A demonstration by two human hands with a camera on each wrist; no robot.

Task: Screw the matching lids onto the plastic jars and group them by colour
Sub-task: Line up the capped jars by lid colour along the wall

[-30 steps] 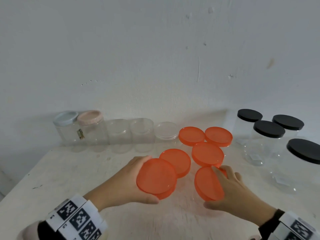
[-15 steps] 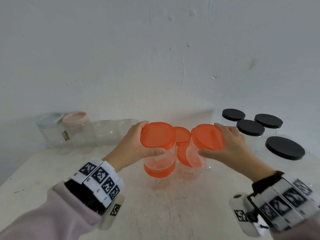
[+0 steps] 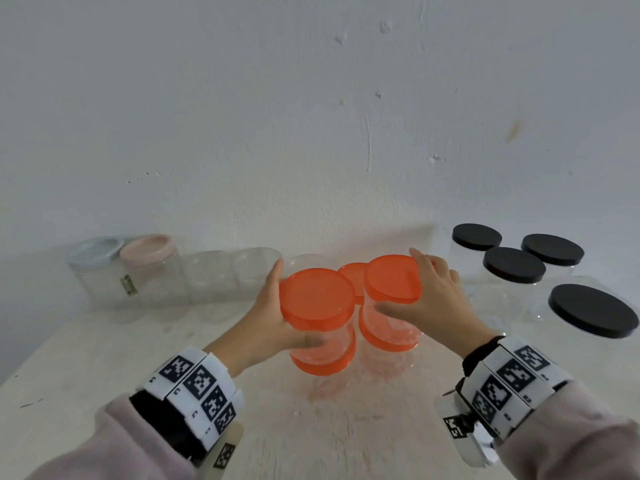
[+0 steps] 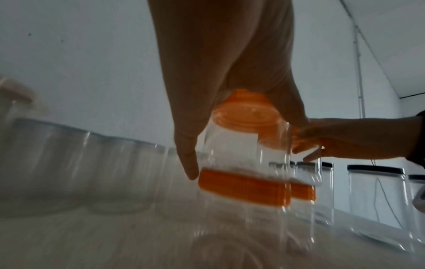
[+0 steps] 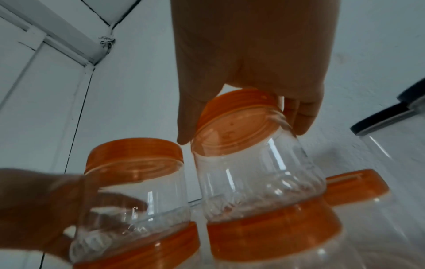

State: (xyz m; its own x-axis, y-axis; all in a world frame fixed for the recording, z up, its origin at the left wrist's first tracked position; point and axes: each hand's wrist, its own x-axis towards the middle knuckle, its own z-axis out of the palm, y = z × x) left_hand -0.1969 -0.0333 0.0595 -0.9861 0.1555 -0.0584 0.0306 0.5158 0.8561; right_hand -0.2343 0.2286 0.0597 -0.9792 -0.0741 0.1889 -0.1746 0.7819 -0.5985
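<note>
Orange set nearly grouped. My left hand [image 3: 273, 327] grips one orange-lidded jar [image 3: 318, 317] round its lid and shoulder; my right hand [image 3: 429, 299] grips a second orange-lidded jar [image 3: 391, 292] the same way. Each sits on, or just above, another orange-lidded jar at desk centre; contact is hard to tell. A further orange lid [image 3: 353, 275] shows at 12 o'clock behind them, its jar hidden.

Done, I judge: four black-lidded jars [image 3: 512, 271] clustered at 3 o'clock, all capped.

Left: at 10 o'clock along the wall, a blue-lidded jar [image 3: 95, 268] and a pink-lidded jar [image 3: 149, 261] are capped, but the clear jars [image 3: 228, 275] beside them look open; no spare lids visible.

Hard to make out: whether the orange lids are screwed tight, the lower jar bodies against the desk [image 3: 104, 348], and how many orange jars are behind my hands. Wrist views blurred.
</note>
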